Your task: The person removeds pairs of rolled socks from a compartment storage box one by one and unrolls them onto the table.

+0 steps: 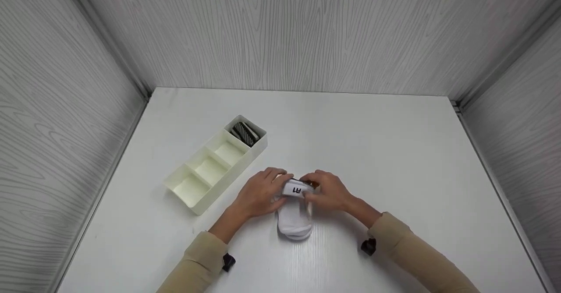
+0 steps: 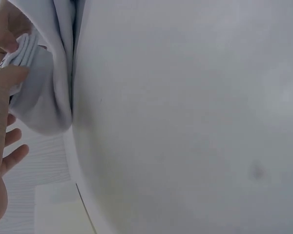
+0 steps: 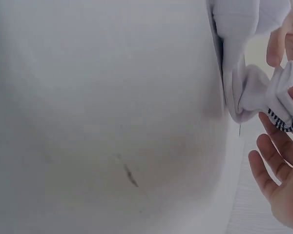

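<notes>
Closest in on my head feed come the two tan sleeves (image 1: 201, 258), the left one just short of the near end of the divided tray (image 1: 231, 174) and the right one well off to the tray's right, each with a small black fitting (image 1: 228, 262) near the wrist. Next I see the folded white sock (image 1: 294, 220) on the tabletop (image 1: 372, 144), to the right of the tray's near half; whether it is one or a pair, I cannot tell. On the tray's side of it, the left hand (image 1: 260, 193) pinches the cuff (image 1: 291, 189) between thumb and forefinger, its other fingers loosely spread on my wrist feed. On the side away from the tray, the right hand (image 1: 331, 191) pinches the same cuff, remaining fingers also relaxed and apart. Farther on, the tray's four compartments run in a row, the farthest holding a black-and-white striped bundle (image 1: 245, 134). Behind the tray rises a grey wood-grain wall (image 1: 298, 34).
</notes>
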Available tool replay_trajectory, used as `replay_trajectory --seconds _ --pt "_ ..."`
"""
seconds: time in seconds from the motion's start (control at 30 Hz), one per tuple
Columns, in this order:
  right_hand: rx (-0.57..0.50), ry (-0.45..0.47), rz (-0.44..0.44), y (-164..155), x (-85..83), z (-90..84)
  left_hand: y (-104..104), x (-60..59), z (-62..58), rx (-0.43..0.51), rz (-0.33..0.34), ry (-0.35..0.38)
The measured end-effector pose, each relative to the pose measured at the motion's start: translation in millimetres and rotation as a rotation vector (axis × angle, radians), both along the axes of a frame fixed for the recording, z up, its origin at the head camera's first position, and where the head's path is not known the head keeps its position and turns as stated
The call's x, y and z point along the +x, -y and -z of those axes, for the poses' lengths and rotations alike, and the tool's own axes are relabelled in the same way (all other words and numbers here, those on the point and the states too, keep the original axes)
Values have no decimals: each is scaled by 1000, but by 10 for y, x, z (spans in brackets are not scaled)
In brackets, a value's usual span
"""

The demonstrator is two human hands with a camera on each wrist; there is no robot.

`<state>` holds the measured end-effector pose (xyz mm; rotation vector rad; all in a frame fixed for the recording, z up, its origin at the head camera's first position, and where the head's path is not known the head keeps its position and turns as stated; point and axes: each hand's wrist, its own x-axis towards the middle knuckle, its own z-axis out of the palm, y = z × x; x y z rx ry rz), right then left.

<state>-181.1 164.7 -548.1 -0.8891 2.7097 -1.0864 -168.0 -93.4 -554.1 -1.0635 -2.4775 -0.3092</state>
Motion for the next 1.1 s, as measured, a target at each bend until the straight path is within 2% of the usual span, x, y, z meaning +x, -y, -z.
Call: replay_trajectory --seconds 0.17,0.27,0.6,0.73,0.97,1.1 --pt "-47 129 12 20 -82 0 -26 -59 11 -17 -5 -51" --pt "-64 166 28 31 -112 -5 -38 -103 13 -32 -21 -65" --pt "-18 72 113 -10 -154 74 -88 -245 32 -30 -43 -14" --pt "33 -58 118 -36 -158 101 -106 -280 51 -51 -55 16" --pt "100 -471 53 -73 -184 128 -148 -344 56 -102 -92 72" --pt "180 -594 19 -88 -190 138 -172 -375 51 -131 -106 127"
